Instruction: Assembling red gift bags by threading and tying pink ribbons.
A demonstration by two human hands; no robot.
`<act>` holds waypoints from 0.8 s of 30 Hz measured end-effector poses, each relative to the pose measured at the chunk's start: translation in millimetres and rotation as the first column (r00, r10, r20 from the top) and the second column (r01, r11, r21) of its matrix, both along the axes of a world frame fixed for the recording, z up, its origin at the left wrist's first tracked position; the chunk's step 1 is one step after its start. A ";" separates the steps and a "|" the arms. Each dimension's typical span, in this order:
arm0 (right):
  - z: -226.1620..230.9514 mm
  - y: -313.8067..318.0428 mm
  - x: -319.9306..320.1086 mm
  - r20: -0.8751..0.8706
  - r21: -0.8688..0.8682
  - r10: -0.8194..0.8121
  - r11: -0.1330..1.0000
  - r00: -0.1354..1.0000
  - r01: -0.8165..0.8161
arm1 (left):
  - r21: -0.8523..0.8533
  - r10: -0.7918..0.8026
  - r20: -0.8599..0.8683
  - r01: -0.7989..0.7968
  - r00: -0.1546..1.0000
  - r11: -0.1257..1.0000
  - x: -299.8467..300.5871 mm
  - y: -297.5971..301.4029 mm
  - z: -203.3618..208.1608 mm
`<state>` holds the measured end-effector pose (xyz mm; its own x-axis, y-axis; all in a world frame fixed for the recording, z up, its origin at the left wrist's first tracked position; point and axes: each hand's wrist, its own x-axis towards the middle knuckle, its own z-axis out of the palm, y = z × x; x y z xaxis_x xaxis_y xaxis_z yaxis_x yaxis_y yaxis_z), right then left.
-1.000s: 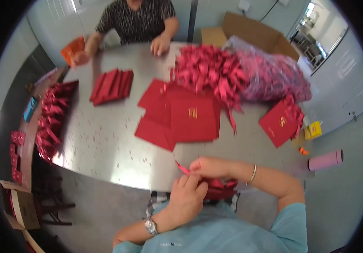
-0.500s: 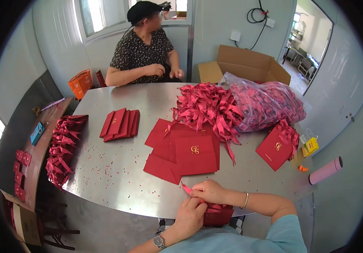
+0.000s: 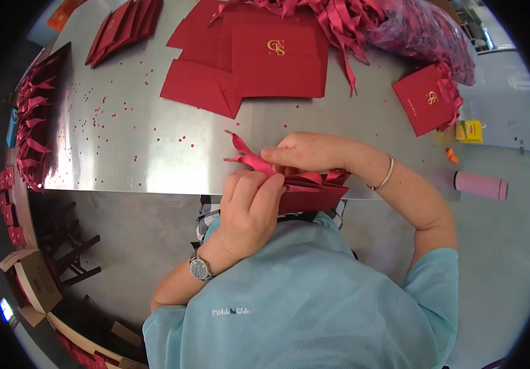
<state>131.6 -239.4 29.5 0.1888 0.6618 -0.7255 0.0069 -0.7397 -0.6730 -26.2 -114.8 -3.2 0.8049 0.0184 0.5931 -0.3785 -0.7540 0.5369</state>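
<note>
At the table's near edge, a small dark red paper gift bag [image 3: 314, 200] leans against my body, with ribbon loops along its upper edge. A pinkish-red ribbon [image 3: 251, 161] runs out from between my hands, its two tails pointing to the far left. My left hand [image 3: 249, 209], with a watch at the wrist, is closed on the ribbon beside the bag's left corner. My right hand [image 3: 311, 152], a bangle at its wrist, pinches the ribbon from above, thumb and fingers together. The fingers partly hide the spot where the ribbon meets the bag.
Flat red bags [image 3: 280, 67] lie beyond my hands, near a ribbon heap [image 3: 339, 27] and a plastic sack [image 3: 422, 37]. Folded bags [image 3: 123, 31] and ribboned bags [image 3: 34, 123] sit leftward. At right are another bag [image 3: 425, 101], a yellow box [image 3: 469, 131] and a pink bottle [image 3: 481, 186].
The view has tipped downward, so the person across the table is out of it. Two ribbon tails now stick out past my fingers; my hands stay close together at the bag.
</note>
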 end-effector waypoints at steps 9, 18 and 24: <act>2.5 9.7 -7.6 0.077 0.149 0.038 0.988 0.996 -0.049 | -0.186 0.076 -0.050 -0.084 0.996 0.979 -14.0 -3.4 -10.8; -7.3 15.2 -6.0 0.145 0.349 -0.084 0.937 0.986 0.029 | -0.147 0.077 -0.111 -0.093 0.991 0.985 -7.4 3.9 -10.7; -21.7 13.7 -7.6 0.398 0.436 -0.168 0.899 0.902 -0.025 | -0.050 -0.040 -0.222 0.030 0.974 0.998 8.2 11.0 0.7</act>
<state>124.0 -225.7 7.8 0.4663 0.8564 -0.2215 0.3153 -0.3949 -0.8629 -18.0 -103.7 -2.5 0.9173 0.0111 0.3982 -0.2712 -0.7148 0.6446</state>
